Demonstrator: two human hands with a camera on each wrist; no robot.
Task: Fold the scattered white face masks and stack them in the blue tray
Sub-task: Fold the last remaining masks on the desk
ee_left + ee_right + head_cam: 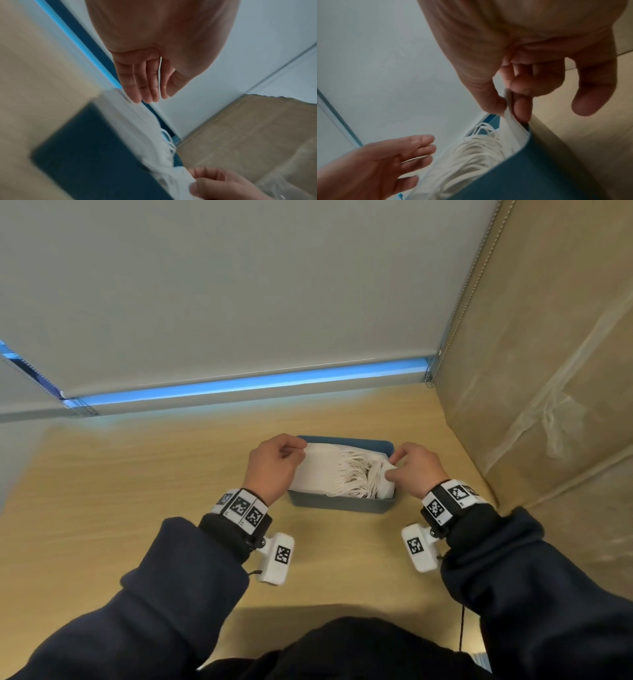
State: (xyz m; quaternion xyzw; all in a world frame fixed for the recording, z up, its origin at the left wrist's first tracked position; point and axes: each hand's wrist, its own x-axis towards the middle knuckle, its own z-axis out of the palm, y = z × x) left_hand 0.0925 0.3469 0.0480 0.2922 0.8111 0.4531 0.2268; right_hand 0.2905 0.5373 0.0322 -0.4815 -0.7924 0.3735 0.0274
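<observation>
Right grip (409, 470) pinches the top white mask (329, 465) over the blue tray (342, 504); left grip (274, 463) rests released, fingers straight, at the stack's edge

One tray (339, 504) is seen, two hands (274, 465) (416, 470), and a stack of masks (329, 470) too dense to be counted.
</observation>
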